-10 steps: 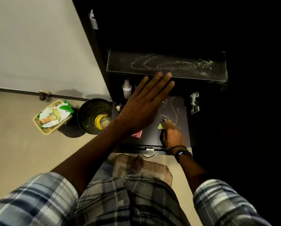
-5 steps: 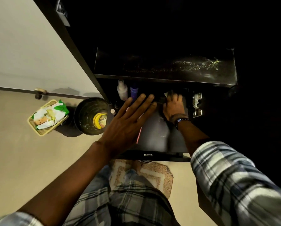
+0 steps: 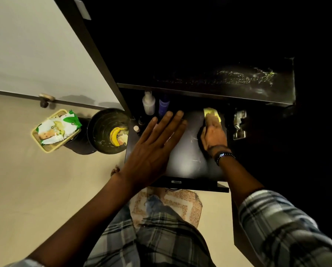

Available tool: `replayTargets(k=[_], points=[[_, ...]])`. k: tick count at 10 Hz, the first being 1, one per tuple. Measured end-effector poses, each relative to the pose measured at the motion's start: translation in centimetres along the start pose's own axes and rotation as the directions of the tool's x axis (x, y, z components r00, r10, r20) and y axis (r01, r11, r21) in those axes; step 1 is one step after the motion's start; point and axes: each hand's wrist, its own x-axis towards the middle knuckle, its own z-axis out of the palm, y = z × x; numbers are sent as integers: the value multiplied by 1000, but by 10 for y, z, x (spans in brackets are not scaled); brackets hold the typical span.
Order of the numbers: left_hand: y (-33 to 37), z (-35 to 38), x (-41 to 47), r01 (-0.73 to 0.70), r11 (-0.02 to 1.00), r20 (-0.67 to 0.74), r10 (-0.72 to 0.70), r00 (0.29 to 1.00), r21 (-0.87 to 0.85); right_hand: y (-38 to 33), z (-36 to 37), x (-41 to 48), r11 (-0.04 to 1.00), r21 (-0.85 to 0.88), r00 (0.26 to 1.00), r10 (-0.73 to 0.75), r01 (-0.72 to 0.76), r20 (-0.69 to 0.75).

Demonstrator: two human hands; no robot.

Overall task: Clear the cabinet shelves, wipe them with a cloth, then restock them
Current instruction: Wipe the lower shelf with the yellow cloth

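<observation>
Wiping is the step in hand, judging by how things lie on the lower shelf [image 3: 182,160] of the dark cabinet. The right hand [image 3: 213,134] presses a yellow cloth [image 3: 212,113] flat against the shelf near its back right corner; the fingers are curled down over the cloth, the grip closed on it, and only the cloth's far end shows beyond the fingertips. The left hand [image 3: 153,145] is spread wide with nothing in it, over the left half of the same shelf, though whether the palm touches the surface cannot be told. Against the shelf's back left corner stand a white bottle [image 3: 148,104] and a blue bottle [image 3: 163,106], just beyond the left fingertips, so the shelf is not fully cleared. The relation that matters: the unwiped stretch runs from the cloth leftward and toward the front edge, and the bottles lie well to the cloth's left, nearer the empty left hand than the wiping one. Above, the upper shelf [image 3: 219,79] shows faint streaks on its surface.
</observation>
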Motion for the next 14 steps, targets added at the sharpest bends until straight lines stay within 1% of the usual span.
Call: replayTargets(k=[1, 2, 3, 4, 5, 6, 7, 8, 9, 10, 11, 12, 13, 14], points=[[0, -13, 11, -26, 1000, -86, 27, 996, 15, -22, -2, 29, 996, 80, 999, -32, 30, 16], [-2, -23, 31, -24, 999, -118, 28, 993, 36, -51, 22, 14, 993, 116, 996, -42, 33, 76], [-5, -25, 50, -15, 999, -144, 22, 989, 50, -58, 39, -41, 987, 117, 991, -119, 111, 59], [-4, -20, 56, 19, 997, -167, -5, 986, 81, -22, 34, -81, 994, 109, 1000, 9, -7, -19], [0, -16, 58, 35, 995, -170, -19, 985, 91, 13, 15, -60, 992, 26, 992, 125, -125, 3], [0, -14, 58, 42, 993, -159, -24, 987, 108, 12, -6, 4, 987, -15, 986, 161, -160, 52], [0, -14, 57, 32, 992, -153, -13, 988, 124, -11, -24, 39, 983, -1, 977, 185, -186, 105], [1, -14, 58, 39, 991, -148, -20, 989, 125, -33, -11, 16, 991, 118, 994, 57, -68, 90], [0, -12, 57, 39, 992, -142, -22, 990, 118, -44, 12, -45, 996, 92, 996, -4, -4, 90], [-3, -13, 56, 24, 993, -125, -10, 992, 112, -28, 5, -81, 998, 3, 996, 69, -69, 56], [-3, -14, 56, 20, 993, -117, -7, 993, 116, -1, -14, -43, 981, -123, 983, 161, -150, 88], [-2, -13, 56, 26, 993, -114, -13, 993, 112, 9, -27, 17, 962, -78, 959, 267, -261, 89], [0, -15, 57, 40, 994, -123, -27, 992, 104, 6, -28, 34, 957, -108, 951, 282, -269, 131], [2, -17, 56, 32, 994, -112, -20, 994, 102, -17, -15, -28, 983, -49, 981, 180, -177, 69]])
